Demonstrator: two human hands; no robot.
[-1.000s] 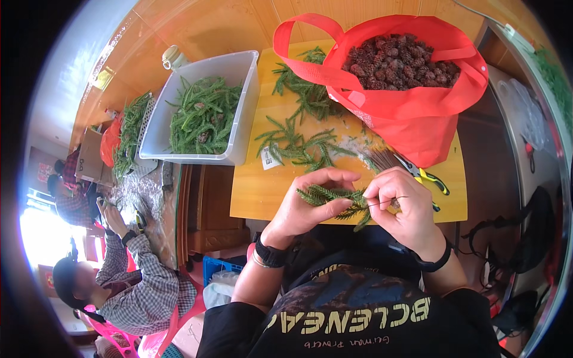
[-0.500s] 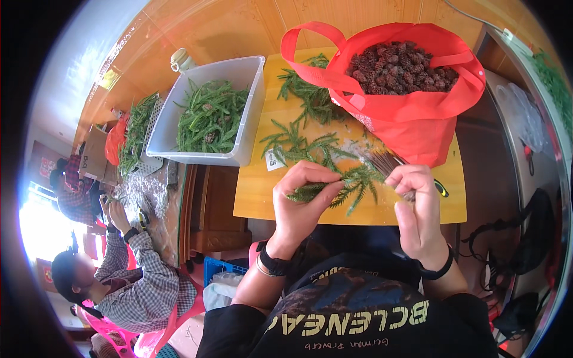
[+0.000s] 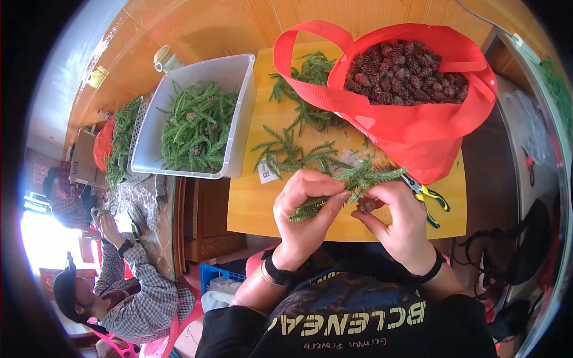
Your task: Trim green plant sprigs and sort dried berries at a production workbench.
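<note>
My left hand [image 3: 304, 206] is closed in a pinch on a green artificial pine sprig [image 3: 373, 176], its needles spreading to the right above my right hand. Between the fingertips of my right hand [image 3: 399, 221] sits a small brown pine cone [image 3: 366, 205], close against the underside of the sprig. Whether the cone touches the stem is hidden by fingers and needles. Just right of my right hand lie pliers [image 3: 431, 198] with yellow and black handles. Beyond my hands, more green sprigs [image 3: 292, 156] lie on the yellow table [image 3: 250, 209] beside a white tag [image 3: 267, 172].
A red bag [image 3: 412, 134] full of pine cones [image 3: 406, 71] stands at the table's far right. To the left, a translucent bin [image 3: 243, 119] holds finished-looking sprigs with cones. Further left, a person in a checked shirt [image 3: 140, 307] works at another table.
My right hand has moved left from near the bundle of thin stems, bringing the cone to the sprig. The pliers now show more fully. The whole view has shifted slightly.
</note>
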